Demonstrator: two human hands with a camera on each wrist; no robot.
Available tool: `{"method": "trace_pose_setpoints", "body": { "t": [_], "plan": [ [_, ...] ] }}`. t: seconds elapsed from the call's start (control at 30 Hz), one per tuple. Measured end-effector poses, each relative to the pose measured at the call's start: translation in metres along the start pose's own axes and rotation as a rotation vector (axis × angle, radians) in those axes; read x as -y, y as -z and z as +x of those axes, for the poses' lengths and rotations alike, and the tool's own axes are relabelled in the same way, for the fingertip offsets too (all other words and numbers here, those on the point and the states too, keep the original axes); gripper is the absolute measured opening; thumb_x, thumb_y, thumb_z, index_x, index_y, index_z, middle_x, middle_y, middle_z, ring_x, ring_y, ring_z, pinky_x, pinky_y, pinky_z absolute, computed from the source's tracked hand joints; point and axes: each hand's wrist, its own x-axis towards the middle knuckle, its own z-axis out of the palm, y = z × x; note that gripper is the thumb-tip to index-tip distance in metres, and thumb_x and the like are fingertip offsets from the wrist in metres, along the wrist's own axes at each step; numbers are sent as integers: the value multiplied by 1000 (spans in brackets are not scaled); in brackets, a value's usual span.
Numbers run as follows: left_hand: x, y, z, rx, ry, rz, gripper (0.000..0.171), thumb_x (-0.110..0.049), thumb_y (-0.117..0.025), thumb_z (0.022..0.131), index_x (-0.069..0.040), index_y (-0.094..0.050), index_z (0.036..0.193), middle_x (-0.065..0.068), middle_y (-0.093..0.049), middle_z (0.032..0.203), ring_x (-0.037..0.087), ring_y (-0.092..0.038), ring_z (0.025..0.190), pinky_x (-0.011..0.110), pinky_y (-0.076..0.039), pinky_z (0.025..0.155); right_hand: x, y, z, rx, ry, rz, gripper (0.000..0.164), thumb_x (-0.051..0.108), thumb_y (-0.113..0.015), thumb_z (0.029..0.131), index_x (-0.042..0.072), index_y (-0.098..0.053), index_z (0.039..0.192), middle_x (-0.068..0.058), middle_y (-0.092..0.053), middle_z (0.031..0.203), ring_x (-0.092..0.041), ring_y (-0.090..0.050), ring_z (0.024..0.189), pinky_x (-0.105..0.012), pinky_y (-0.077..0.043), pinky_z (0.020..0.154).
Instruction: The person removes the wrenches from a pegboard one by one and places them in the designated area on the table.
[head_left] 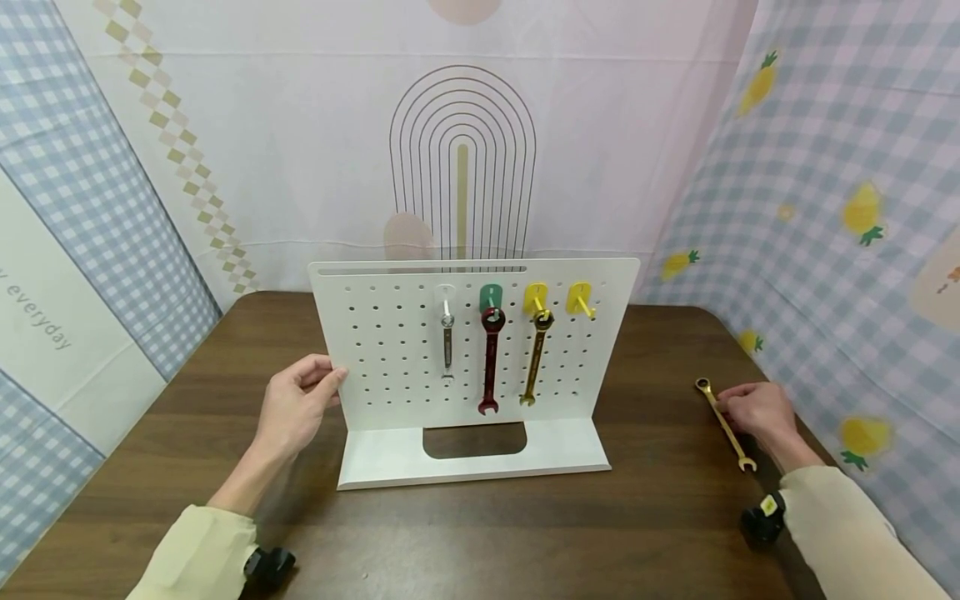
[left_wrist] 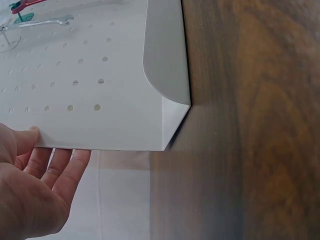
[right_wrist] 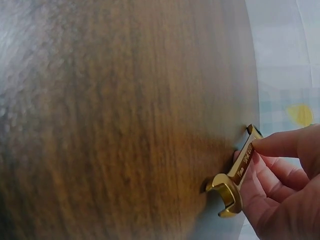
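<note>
Right hand (head_left: 761, 412): thumb and fingers pinch the loose gold wrench by its shaft
Loose gold wrench (head_left: 725, 425): at the right of the surface (head_left: 465, 542), well apart from the pegboard (head_left: 393, 350), ring end pointing away from the person and open end nearer; whether it is fully lifted I cannot tell
Wrench pickup: this looks like the step in hand, the grip made and the hanging not yet done
Bare yellow hook (head_left: 580, 300): rightmost on the pegboard and likely the place for this wrench; the next move would call for a lift, a carry leftward and the ring end lined up with the hook's tip
Hanging gold wrench (head_left: 536, 362): on the neighbouring yellow hook, so the approach is probably easier from the right
Red wrench (head_left: 491, 367) and silver wrench (head_left: 447, 346): hang further left
Left hand (head_left: 296, 404): pinches the pegboard's left edge, thumb in front and fingers behind, likely steadying it
Right edge of the surface: near the right hand, with the checked cloth (head_left: 810, 333) just beyond, so little room outward
Room leftward: a wide stretch of surface lies between wrench and pegboard
</note>
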Motion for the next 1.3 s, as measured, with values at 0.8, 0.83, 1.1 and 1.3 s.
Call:
{"method": "trace_pose_setpoints", "body": {
  "t": [0.8, 0.83, 1.1, 1.3],
  "plan": [
    [0, 0, -1, -7, 0, -18, 23, -15, -72, 103, 4, -70, 114, -1, -74, 92, 1, -66, 76, 20, -63, 72, -9, -3, -4, -107, 142, -106, 31, 8, -71, 93, -15, -68, 114, -17, -75, 81, -15, -68, 58, -33, -59, 52],
    [0, -1, -1, -6, 1, -18, 23, -15, -72, 103, 4, -70, 115, -1, -74, 92, 1, -66, 76, 20, -63, 71, -10, -3, -4, -119, 146, -119, 32, 9, -71, 94, -15, -68, 115, -18, -75, 82, -16, -68, 58, -33, -58, 52],
    [-1, 0, -1, -6, -9, -18, 23, -15, -72, 102, 4, -70, 115, -2, -74, 92, 1, -66, 77, 20, -63, 72, 5, -3, -10, -177, 201, -102, 33, 16, -69, 98, -10, -70, 118, -16, -78, 85, -13, -68, 64, -30, -56, 52],
    [0, 0, -2, -6, -9, -4, 23, -15, -72, 102, 4, -70, 115, 2, -75, 93, 1, -66, 77, 19, -63, 71, 26, -10, -22, -119, 288, -24, 33, 20, -67, 103, -8, -72, 119, -15, -79, 91, -12, -72, 68, -29, -61, 58]
  ]
}}
